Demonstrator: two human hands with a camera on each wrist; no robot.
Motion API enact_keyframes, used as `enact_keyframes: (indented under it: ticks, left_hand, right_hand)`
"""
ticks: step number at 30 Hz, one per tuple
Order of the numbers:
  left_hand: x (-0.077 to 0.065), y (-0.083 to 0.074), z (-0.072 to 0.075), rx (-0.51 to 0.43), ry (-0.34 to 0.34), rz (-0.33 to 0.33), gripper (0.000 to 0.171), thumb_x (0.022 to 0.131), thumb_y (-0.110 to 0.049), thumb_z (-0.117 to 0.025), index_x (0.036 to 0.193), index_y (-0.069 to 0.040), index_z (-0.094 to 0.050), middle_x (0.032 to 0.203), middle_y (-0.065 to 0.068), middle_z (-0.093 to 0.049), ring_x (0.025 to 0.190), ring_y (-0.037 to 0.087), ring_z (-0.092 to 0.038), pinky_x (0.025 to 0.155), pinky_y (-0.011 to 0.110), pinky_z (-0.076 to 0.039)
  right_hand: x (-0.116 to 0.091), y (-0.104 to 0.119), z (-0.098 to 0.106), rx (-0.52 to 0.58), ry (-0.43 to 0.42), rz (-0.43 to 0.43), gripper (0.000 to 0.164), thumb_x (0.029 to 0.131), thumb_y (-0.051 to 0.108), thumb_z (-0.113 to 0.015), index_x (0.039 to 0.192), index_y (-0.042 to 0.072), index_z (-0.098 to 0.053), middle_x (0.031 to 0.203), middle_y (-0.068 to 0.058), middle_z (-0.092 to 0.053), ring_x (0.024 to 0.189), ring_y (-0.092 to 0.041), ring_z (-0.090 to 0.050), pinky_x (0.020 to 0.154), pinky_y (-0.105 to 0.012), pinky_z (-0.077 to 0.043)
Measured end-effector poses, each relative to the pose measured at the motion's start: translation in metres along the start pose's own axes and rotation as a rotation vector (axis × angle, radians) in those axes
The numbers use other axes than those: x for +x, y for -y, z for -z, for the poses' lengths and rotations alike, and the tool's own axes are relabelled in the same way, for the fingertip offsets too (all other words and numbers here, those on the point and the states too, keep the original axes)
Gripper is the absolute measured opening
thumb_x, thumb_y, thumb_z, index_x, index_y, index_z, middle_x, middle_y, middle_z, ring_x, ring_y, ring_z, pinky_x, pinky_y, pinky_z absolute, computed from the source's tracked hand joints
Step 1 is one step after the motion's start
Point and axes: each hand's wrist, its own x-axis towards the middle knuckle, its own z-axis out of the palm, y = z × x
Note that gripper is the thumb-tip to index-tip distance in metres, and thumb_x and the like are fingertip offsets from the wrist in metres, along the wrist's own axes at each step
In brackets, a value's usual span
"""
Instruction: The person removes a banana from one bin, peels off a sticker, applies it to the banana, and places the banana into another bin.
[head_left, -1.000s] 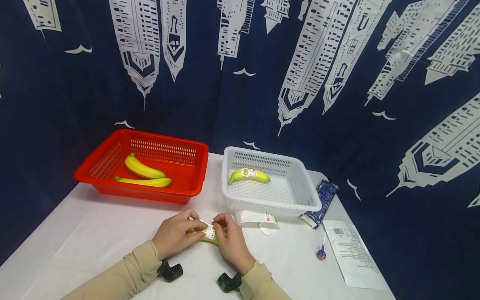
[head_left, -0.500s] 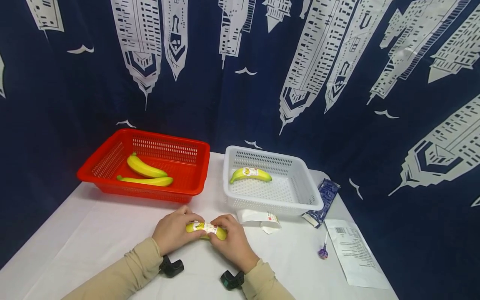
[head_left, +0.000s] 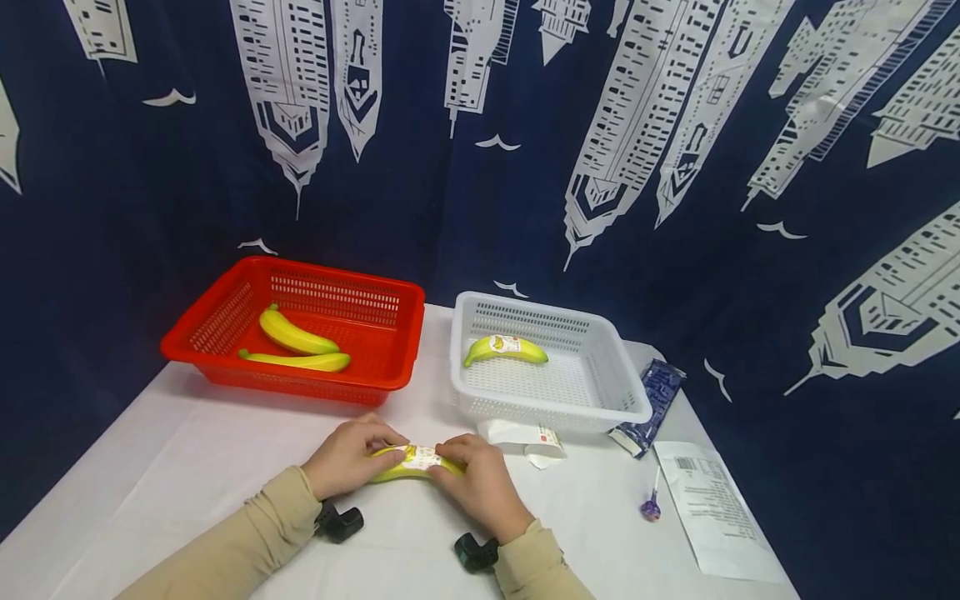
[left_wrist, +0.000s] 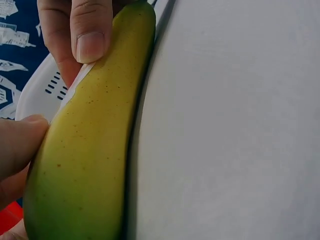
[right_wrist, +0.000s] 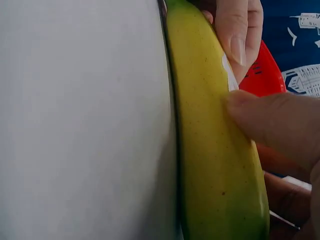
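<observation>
A yellow banana (head_left: 399,473) with greenish ends lies crosswise on the white table in front of me, between my two hands. A white printed sticker (head_left: 422,457) wraps over its upper side; the wrist views show only a sliver of that sticker (left_wrist: 75,87). My left hand (head_left: 348,461) holds the banana's left part, thumb on the near side and fingers behind. With my right hand (head_left: 483,483) I grip the right part, the thumb (right_wrist: 270,115) pressing at the sticker's edge. Fingers behind the fruit are partly hidden.
Behind on the left stands a red basket (head_left: 367,385) with two bananas (head_left: 296,333). A white basket (head_left: 555,408) holds one stickered banana (head_left: 506,350). To the right lie crumpled white paper (head_left: 517,437), a blue packet (head_left: 651,407), a lollipop (head_left: 650,507) and a printed sheet (head_left: 712,508).
Earlier both hands held the white sticker over the banana; it now lies along the fruit's upper side. My right hand has shifted a little to the right.
</observation>
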Motion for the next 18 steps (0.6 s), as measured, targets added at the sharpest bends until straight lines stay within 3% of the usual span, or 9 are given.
enact_keyframes:
  ticks: [6,8,13,18]
  left_hand:
    - [-0.0003,0.0008,-0.002,-0.06,0.027,-0.037,0.009,0.093,-0.02,-0.076,0.101,-0.023,-0.076,0.083,-0.008,-0.056,0.061,0.003,-0.047,0.06,0.022,-0.043]
    - [-0.0002,0.0007,-0.0026,-0.062,0.033,-0.056,0.015,0.094,-0.019,-0.075,0.109,-0.021,-0.075,0.087,-0.007,-0.059,0.062,0.003,-0.047,0.061,0.022,-0.043]
    - [-0.0015,-0.0001,-0.0046,0.022,0.076,-0.08,0.032,0.098,-0.018,-0.068,0.129,-0.026,-0.072,0.107,-0.009,-0.066,0.076,0.002,-0.053,0.069,0.022,-0.046]
    - [-0.0026,-0.0018,-0.0066,0.136,0.114,-0.075,0.028,0.097,-0.032,-0.071,0.124,-0.037,-0.072,0.107,-0.014,-0.064,0.085,0.002,-0.055,0.073,0.023,-0.045]
  right_hand:
    - [-0.0032,-0.0039,0.0071,0.034,0.025,-0.087,0.021,0.081,0.012,-0.087,0.1,0.009,-0.078,0.098,0.0,-0.076,0.09,-0.01,-0.069,0.079,-0.024,-0.056]
    - [-0.0037,-0.0045,0.0086,0.037,0.032,-0.115,0.022,0.081,0.013,-0.086,0.1,0.01,-0.076,0.098,0.001,-0.075,0.088,-0.007,-0.067,0.076,-0.023,-0.055]
    - [-0.0042,-0.0047,0.0094,0.062,0.049,-0.122,0.021,0.082,0.014,-0.085,0.1,0.013,-0.075,0.099,0.002,-0.074,0.087,-0.005,-0.065,0.078,-0.022,-0.055]
    - [-0.0045,-0.0051,0.0084,0.053,0.051,-0.092,0.021,0.082,0.014,-0.086,0.1,0.013,-0.074,0.1,0.003,-0.073,0.089,-0.005,-0.064,0.078,-0.022,-0.054]
